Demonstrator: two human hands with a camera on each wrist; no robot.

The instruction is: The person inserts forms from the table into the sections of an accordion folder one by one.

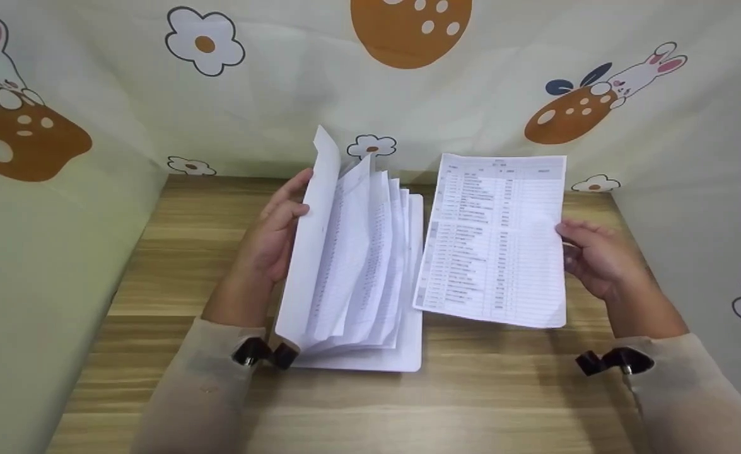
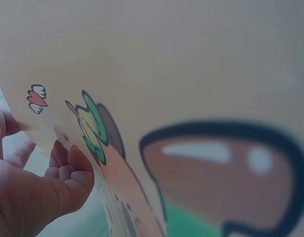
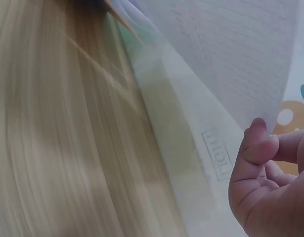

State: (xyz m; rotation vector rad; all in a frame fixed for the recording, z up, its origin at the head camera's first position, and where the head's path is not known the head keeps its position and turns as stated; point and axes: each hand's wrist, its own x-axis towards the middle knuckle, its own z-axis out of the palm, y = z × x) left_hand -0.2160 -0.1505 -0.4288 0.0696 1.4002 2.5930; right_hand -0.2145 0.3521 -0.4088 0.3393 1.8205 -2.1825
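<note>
A folder (image 1: 408, 356) with a white inside lies on the table, its loose pages (image 1: 379, 265) fanned upward. My left hand (image 1: 272, 236) grips the raised front cover (image 1: 307, 271) at its left edge. Cartoon pictures, among them a winged heart (image 2: 37, 99), decorate the outside of that cover in the left wrist view. To the right of the folder, a printed sheet (image 1: 490, 246) with a table of text rows is held up. My right hand (image 1: 597, 258) pinches its right edge between thumb and fingers. The right wrist view shows the thumb (image 3: 257, 129) against the sheet.
The table (image 1: 471, 403) has a wood-grain top. A cloth with flowers and rabbits (image 1: 282, 107) hangs behind it and along both sides, close to the table's edges. Small black camera mounts (image 1: 266, 353) sit on both sleeves.
</note>
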